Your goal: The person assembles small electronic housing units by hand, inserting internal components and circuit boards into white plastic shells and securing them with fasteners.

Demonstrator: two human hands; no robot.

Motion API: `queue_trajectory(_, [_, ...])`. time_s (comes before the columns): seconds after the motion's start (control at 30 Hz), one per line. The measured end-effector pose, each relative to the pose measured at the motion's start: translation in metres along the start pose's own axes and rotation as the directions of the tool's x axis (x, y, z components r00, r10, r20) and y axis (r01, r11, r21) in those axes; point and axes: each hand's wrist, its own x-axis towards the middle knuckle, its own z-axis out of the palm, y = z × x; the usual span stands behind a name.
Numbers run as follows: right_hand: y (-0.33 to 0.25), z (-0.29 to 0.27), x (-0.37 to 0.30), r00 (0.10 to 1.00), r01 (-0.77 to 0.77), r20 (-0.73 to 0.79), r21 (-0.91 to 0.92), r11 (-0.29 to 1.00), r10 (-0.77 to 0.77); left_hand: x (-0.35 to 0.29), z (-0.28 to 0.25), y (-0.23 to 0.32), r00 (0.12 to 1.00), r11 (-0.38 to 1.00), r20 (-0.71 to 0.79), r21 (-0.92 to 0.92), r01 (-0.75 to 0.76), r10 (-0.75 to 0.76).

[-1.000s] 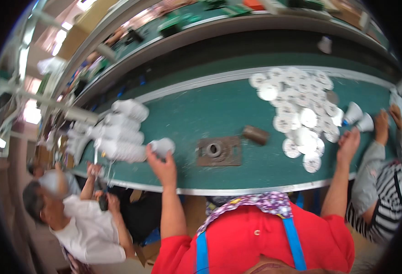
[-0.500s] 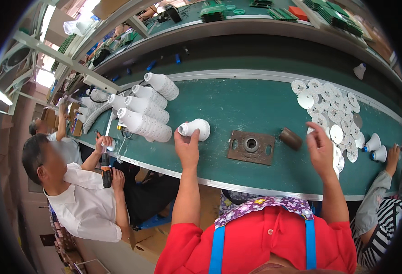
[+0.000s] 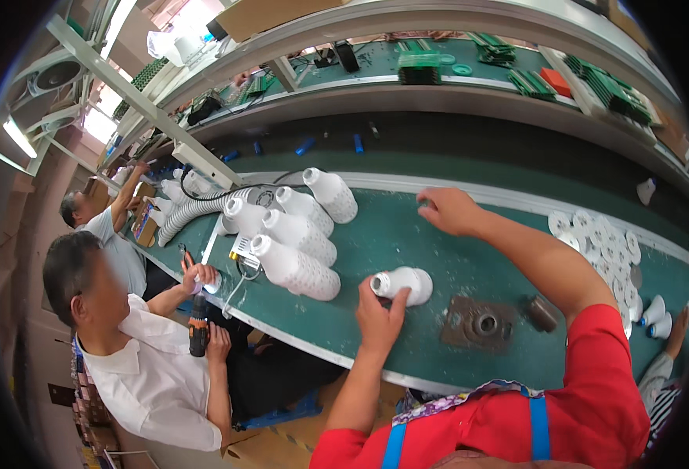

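My left hand [image 3: 381, 319] is closed around a white plastic lamp housing [image 3: 409, 286], which lies on its side with its threaded neck toward the left. Beyond it, my right hand [image 3: 448, 211] reaches over the green bench with fingers loosely bent and apart, and I see nothing in it. The closest things to its left are several stacks of white lamp housings [image 3: 301, 242]. To the right of the held housing sit a brown metal plate with a round socket [image 3: 479, 324] and a brown cylinder [image 3: 542, 313].
Many round white discs [image 3: 599, 242] spread over the bench's right side, beside two white-and-blue lamp cones [image 3: 656, 313]. At left, a person holds a power drill [image 3: 198, 324]. A shelf with green circuit boards [image 3: 419, 66] runs above the bench. Another person's hand [image 3: 681, 328] is at far right.
My right hand has swung from beside the discs leftward and farther over the bench. The left hand keeps its hold on the housing. The whole view has shifted.
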Motion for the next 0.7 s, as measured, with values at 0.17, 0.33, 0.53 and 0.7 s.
queue_trajectory(0.17, [0.014,0.031,0.13,0.947,-0.056,-0.319,-0.109,0.992,0.018,0.005,0.0,-0.023,0.995,0.937,-0.06,-0.336,-0.099,0.084])
queue_trajectory(0.33, [0.009,0.073,0.214,0.918,-0.003,-0.391,-0.185,0.983,-0.071,0.007,-0.002,-0.029,0.968,0.886,-0.204,-0.409,-0.218,0.145])
queue_trajectory(0.53, [0.049,0.078,0.24,0.936,-0.114,-0.35,-0.366,0.924,-0.023,0.012,-0.005,-0.024,0.964,0.874,-0.248,-0.441,-0.204,0.1])
queue_trajectory(0.7, [0.05,0.037,0.161,0.917,0.05,-0.396,-0.002,0.999,-0.046,0.002,-0.013,-0.053,0.942,0.858,-0.335,-0.489,-0.159,-0.016])
